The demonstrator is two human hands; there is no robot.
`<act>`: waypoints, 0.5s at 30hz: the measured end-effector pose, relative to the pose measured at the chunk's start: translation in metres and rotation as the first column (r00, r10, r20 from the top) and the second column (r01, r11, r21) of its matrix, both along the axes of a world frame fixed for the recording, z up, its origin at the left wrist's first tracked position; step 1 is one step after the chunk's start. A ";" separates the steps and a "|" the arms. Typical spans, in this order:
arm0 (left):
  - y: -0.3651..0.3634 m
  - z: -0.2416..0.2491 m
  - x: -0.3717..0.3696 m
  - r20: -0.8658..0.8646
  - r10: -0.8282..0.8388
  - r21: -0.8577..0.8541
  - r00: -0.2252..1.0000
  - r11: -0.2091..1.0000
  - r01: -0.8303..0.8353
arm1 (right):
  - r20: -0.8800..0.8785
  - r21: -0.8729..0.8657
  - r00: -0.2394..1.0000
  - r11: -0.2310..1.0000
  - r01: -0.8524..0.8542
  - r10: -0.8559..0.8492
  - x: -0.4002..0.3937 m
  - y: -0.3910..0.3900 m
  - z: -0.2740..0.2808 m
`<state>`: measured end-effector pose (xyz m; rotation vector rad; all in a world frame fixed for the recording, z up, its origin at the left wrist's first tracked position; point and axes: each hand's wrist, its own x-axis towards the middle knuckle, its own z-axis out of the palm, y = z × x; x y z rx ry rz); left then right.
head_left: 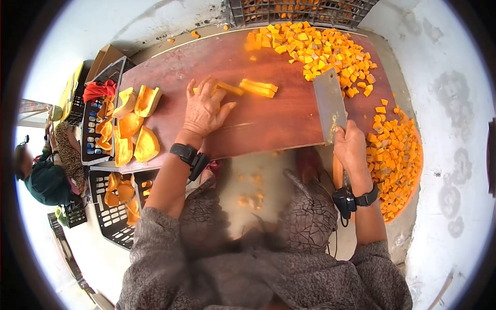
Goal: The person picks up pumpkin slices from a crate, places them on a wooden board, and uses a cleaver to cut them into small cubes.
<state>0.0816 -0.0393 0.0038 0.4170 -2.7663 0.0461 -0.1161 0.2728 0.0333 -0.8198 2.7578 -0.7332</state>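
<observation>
My left hand (pixel 205 106) lies over the tabletop with its fingers spread and thumb stretched out. Its fingers touch a pumpkin strip (pixel 230 88) that runs partly beneath them. Just right of it, more pumpkin strips (pixel 259 88) lie side by side. In my right hand (pixel 351 144) is the handle of a cleaver (pixel 330 103), its broad blade over the right part of the reddish-brown table (pixel 248 124). Pumpkin cubes (pixel 330 49) are heaped at the far right of the table. Large peeled pumpkin pieces (pixel 137 126) rest at the left end.
An orange-rimmed container of pumpkin cubes (pixel 392 165) stands right of the table. Black crates (pixel 111 206) with pumpkin pieces stand at left, and another black crate (pixel 299 11) is beyond the far edge. A person (pixel 46 181) works at far left. A white wall (pixel 449 129) bounds the right.
</observation>
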 end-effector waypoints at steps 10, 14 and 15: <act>0.022 -0.007 -0.065 -0.094 -0.281 0.102 0.955 0.951 0.290 | -0.048 0.010 0.996 0.997 -0.076 0.076 0.011 -0.008 0.002; 0.024 -0.014 -0.065 -0.083 -0.219 0.052 0.972 0.973 0.224 | -0.088 0.047 0.987 0.991 -0.127 0.131 0.013 -0.011 0.006; 0.025 -0.014 -0.066 -0.118 -0.196 0.063 0.973 0.977 0.204 | -0.089 0.047 0.987 0.990 -0.130 0.133 0.013 -0.012 0.005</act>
